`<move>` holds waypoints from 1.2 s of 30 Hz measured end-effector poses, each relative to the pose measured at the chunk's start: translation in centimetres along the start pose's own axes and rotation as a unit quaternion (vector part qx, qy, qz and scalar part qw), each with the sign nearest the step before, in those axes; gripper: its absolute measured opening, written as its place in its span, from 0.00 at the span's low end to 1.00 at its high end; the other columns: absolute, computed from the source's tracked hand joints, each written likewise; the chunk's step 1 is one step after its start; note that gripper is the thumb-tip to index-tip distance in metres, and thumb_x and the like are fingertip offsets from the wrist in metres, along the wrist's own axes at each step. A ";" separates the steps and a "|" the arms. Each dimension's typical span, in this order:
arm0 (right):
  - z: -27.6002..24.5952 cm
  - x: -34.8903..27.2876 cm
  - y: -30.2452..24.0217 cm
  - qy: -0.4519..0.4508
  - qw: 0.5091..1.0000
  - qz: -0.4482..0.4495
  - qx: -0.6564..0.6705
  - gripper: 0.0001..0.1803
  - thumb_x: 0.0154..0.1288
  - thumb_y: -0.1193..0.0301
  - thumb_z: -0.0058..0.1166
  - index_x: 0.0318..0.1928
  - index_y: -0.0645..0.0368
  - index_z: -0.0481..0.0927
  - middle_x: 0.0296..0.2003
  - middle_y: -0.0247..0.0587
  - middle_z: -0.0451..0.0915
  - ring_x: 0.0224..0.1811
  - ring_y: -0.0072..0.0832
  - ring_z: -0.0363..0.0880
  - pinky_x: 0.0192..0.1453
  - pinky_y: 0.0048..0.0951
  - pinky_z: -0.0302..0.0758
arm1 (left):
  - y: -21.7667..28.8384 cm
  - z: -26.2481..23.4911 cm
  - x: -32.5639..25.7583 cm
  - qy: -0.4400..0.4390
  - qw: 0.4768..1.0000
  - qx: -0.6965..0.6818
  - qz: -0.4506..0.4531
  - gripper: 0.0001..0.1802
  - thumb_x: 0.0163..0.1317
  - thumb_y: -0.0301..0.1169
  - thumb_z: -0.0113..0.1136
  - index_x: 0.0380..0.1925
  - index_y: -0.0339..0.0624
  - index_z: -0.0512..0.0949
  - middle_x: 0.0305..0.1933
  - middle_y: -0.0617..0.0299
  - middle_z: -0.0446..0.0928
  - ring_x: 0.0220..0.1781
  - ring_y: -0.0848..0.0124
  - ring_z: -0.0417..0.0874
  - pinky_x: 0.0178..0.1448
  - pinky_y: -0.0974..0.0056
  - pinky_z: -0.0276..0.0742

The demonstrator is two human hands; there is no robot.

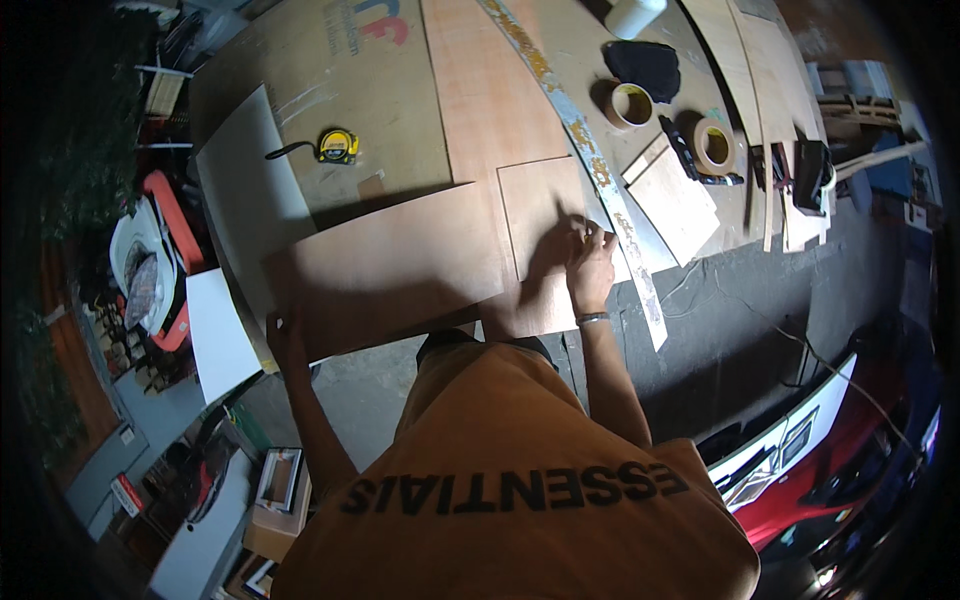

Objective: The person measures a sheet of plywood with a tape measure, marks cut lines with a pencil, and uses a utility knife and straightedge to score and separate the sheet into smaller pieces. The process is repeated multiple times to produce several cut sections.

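Observation:
A long thin plywood panel point(400, 250) lies slanted across the near part of the table. My left hand point(286, 338), in shadow, is closed on its near left corner. My right hand point(592, 265) is over the right edge of a smaller plywood piece point(535, 205), its fingers pinched together. Something small and pale may be between those fingertips, too small to name. Just right of that hand runs a long paint-worn metal straightedge point(585, 140), slanting from the far side past the near table edge. Another plywood strip point(480, 90) extends away under the long panel.
A yellow-black tape measure point(338, 147) lies left of centre. At right are tape rolls point(630, 105), point(714, 146), a black cloth point(643, 70), a white bottle point(634, 16) and small wood pieces point(672, 200). White sheets point(255, 170) cover the left side; a cable point(770, 315) crosses the floor.

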State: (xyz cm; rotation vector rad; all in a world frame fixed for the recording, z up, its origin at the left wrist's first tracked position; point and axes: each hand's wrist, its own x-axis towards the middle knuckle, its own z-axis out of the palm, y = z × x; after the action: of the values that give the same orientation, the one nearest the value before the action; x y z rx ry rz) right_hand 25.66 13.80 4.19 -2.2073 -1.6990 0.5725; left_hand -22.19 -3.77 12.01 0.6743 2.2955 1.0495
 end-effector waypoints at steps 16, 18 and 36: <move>-9.2 6.1 17.7 -0.028 0.991 0.009 0.131 0.05 0.69 0.78 0.59 0.44 0.61 0.83 0.29 0.31 0.81 0.33 0.19 0.75 0.40 0.28 0.77 | -3.8 3.3 5.7 -0.201 0.968 -0.149 0.020 0.19 0.76 0.42 0.58 0.54 0.39 0.81 0.51 0.62 0.82 0.52 0.72 0.79 0.61 0.64 0.73; -11.4 9.2 19.7 -0.006 0.998 -0.062 0.030 0.08 0.69 0.75 0.59 0.47 0.61 0.84 0.28 0.39 0.82 0.32 0.25 0.80 0.38 0.34 0.78 | -3.6 6.1 5.0 -0.216 0.960 -0.180 -0.018 0.18 0.76 0.41 0.58 0.54 0.39 0.81 0.50 0.64 0.83 0.51 0.74 0.80 0.59 0.64 0.73; -9.8 7.9 15.3 -0.045 0.992 -0.063 -0.098 0.32 0.65 0.54 0.65 0.68 0.40 0.73 0.49 0.48 0.75 0.39 0.50 0.87 0.41 0.47 0.85 | -5.9 18.1 -0.7 -0.051 0.986 0.082 0.136 0.29 0.68 0.40 0.68 0.62 0.33 0.74 0.59 0.50 0.77 0.59 0.59 0.77 0.65 0.56 0.72</move>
State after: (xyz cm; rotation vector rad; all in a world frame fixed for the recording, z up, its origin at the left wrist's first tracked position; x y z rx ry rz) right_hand 45.09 17.56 4.67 -2.2127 -2.0032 0.5000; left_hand -11.46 1.96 -2.62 1.1066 2.2612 0.9243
